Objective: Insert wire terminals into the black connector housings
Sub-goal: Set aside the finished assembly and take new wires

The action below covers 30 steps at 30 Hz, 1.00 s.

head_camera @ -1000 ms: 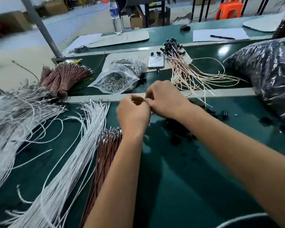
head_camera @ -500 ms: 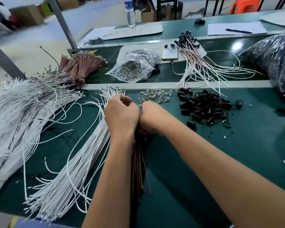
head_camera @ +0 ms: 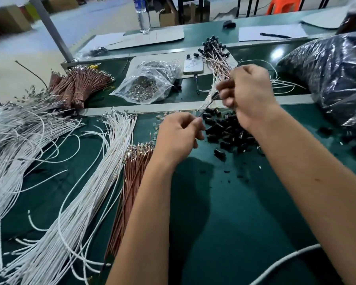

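Head view, looking down at a green work surface (head_camera: 234, 212) w/ both forearms reaching in. Left hand (head_camera: 178, 136) is curled, fingertips pinching what looks like a thin wire end; right hand (head_camera: 249, 95) is raised above and beyond it, fingers curled round the same blurred wire, which runs between the two hands. Can't tell if a housing is on it. Loose black connector housings (head_camera: 228, 132), small, blocky, matte plastic, lie heaped just beside the left hand. Finished pieces (head_camera: 216, 58), pale wires w/ black housings fitted, lie fanned on the far bench, approx. a couple dozen. Much is left: white wires (head_camera: 103, 161), thin and limp, in long sheaves at left; copper-brown wires (head_camera: 136, 167) w/ shiny metal terminals just beside the left wrist; more brown bundles (head_camera: 78, 87) tied farther back. A crinkly clear bag (head_camera: 146, 87) holds small metal parts.
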Each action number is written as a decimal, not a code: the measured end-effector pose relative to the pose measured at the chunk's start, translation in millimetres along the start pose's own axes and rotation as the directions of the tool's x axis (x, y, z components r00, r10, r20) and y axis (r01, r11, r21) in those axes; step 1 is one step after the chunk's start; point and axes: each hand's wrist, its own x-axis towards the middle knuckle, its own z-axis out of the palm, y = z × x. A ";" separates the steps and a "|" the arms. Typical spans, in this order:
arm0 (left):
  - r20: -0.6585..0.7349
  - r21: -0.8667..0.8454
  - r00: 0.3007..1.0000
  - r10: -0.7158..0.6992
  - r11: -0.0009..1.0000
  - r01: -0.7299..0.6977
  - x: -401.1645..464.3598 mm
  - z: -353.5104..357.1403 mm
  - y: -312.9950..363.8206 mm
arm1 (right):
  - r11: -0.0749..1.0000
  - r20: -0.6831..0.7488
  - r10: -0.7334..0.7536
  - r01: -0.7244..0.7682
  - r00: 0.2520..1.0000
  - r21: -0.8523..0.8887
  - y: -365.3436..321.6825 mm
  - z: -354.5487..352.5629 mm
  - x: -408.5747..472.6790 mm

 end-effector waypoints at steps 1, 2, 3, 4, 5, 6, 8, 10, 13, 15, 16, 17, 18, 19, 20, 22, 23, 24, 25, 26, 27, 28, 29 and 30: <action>-0.010 -0.022 1.000 0.001 1.000 -0.001 1.7 8.5 2.4 | 1.000 0.000 0.011 -0.011 1.000 0.027 -3.4 -11.8 0.9; -0.033 -0.049 0.999 0.003 0.999 -0.005 3.7 17.1 5.0 | 0.999 0.026 0.037 -0.037 0.999 0.012 -3.4 -21.2 -0.7; -0.058 -0.070 0.998 0.016 0.997 -0.020 5.4 25.2 7.9 | 0.997 0.072 0.071 -0.068 0.995 -0.049 -0.6 -28.4 -4.9; -0.073 -0.076 0.997 0.040 0.996 -0.046 6.8 34.7 10.7 | 0.987 0.123 0.106 -0.089 0.987 -0.134 4.4 -35.5 -10.6; -0.081 -0.063 0.994 0.070 0.995 -0.075 7.9 43.9 11.9 | 0.972 0.172 0.134 -0.096 0.976 -0.214 10.4 -41.5 -17.1; -0.083 -0.034 0.991 0.102 0.994 -0.105 9.1 52.4 11.2 | 0.961 0.210 0.144 -0.085 0.967 -0.265 16.3 -47.4 -22.8; -0.073 0.034 0.983 0.170 0.985 -0.168 8.8 63.1 7.2 | 0.964 0.234 0.107 -0.043 0.966 -0.264 23.4 -57.1 -30.2; -0.054 0.067 0.973 0.224 0.973 -0.220 6.4 66.6 4.2 | 0.975 0.179 0.070 -0.030 0.981 -0.220 25.0 -66.6 -32.8; -0.095 0.145 0.967 0.237 0.964 -0.222 4.2 59.4 0.4 | 0.989 0.049 0.046 -0.038 0.998 -0.142 28.2 -78.0 -33.9; -0.093 0.290 0.972 0.215 0.940 -0.180 3.8 49.7 -4.1 | 0.995 0.010 0.040 -0.039 0.999 -0.092 31.3 -84.8 -35.8; -0.063 0.381 0.980 0.190 0.912 -0.152 3.0 44.2 -5.9 | 0.996 0.001 0.034 -0.034 0.999 -0.077 32.9 -87.8 -36.9; -0.020 0.462 0.988 0.154 0.878 -0.127 1.3 39.7 -7.5 | 0.998 -0.005 0.025 -0.025 1.000 -0.063 34.6 -90.4 -37.9; 0.021 0.517 0.994 0.109 0.850 -0.104 -0.5 36.7 -8.6 | 0.999 -0.011 0.013 -0.014 1.000 -0.053 36.5 -93.0 -38.7; 0.055 0.537 0.997 0.058 0.840 -0.079 -1.8 35.5 -9.7 | 0.999 -0.014 0.000 -0.001 1.000 -0.046 38.9 -95.2 -39.5; 0.083 0.526 0.996 0.011 0.849 -0.054 -2.6 35.5 -10.1 | 0.999 -0.016 -0.014 0.014 1.000 -0.043 41.2 -97.2 -40.3; 0.139 0.483 0.989 -0.040 0.875 -0.032 -2.4 35.5 -10.3 | 0.998 -0.019 -0.043 0.042 0.999 -0.053 44.8 -100.1 -42.1; 0.171 0.481 0.984 -0.042 0.875 -0.046 -2.4 34.4 -9.8 | 0.997 -0.019 -0.056 0.055 0.998 -0.057 45.9 -100.6 -43.1; 0.200 0.487 0.979 -0.032 0.871 -0.071 -2.1 33.6 -9.5 | 0.996 -0.017 -0.068 0.067 0.998 -0.059 46.4 -101.2 -43.9; 0.217 0.484 0.976 -0.016 0.870 -0.094 -2.5 32.8 -8.8 | 0.995 -0.013 -0.078 0.077 0.997 -0.057 46.3 -101.6 -44.7; 0.214 0.452 0.977 0.002 0.886 -0.100 -2.8 32.4 -8.6 | 0.995 -0.013 -0.085 0.084 0.996 -0.054 45.9 -101.6 -45.4; 0.186 0.375 0.982 0.015 0.923 -0.085 -3.2 32.8 -9.0 | 0.995 -0.016 -0.086 0.085 0.996 -0.048 45.4 -101.1 -45.9; 0.137 0.258 0.990 0.022 0.964 -0.057 -3.1 34.2 -9.7 | 0.996 -0.020 -0.083 0.082 0.996 -0.039 44.8 -100.6 -46.3; 0.078 0.123 0.997 0.021 0.992 -0.030 -2.5 36.4 -10.8 | 0.997 -0.023 -0.078 0.077 0.997 -0.028 44.3 -99.8 -47.1; 0.027 -0.020 1.000 0.011 1.000 -0.011 -1.6 38.9 -11.6 | 0.997 -0.024 -0.075 0.074 0.997 -0.017 44.0 -98.7 -47.8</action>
